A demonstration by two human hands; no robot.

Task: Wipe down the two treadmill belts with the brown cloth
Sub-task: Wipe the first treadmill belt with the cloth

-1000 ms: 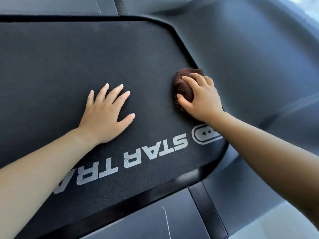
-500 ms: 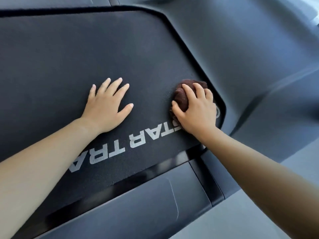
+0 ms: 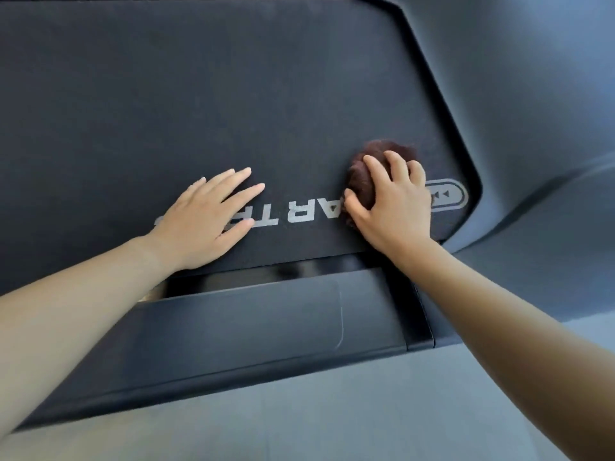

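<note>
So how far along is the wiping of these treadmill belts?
Done: no wiped patch shows on the belt, so unclear. In hand: the right hand grips the brown cloth on the belt's near right corner; the left hand lies flat beside it. Left: only one belt is in view.

A dark end cover (image 3: pixel 253 331) runs across the lower middle of the frame, with a glossy black strip (image 3: pixel 299 271) along its upper edge. A grey side rail (image 3: pixel 532 128) fills the upper right. Grey floor (image 3: pixel 332 420) lies along the bottom.

Matt grainy treadmill belt (image 3: pixel 233 94), fuzzy brown cloth (image 3: pixel 361 181), glossy black trim (image 3: pixel 299 271)
</note>
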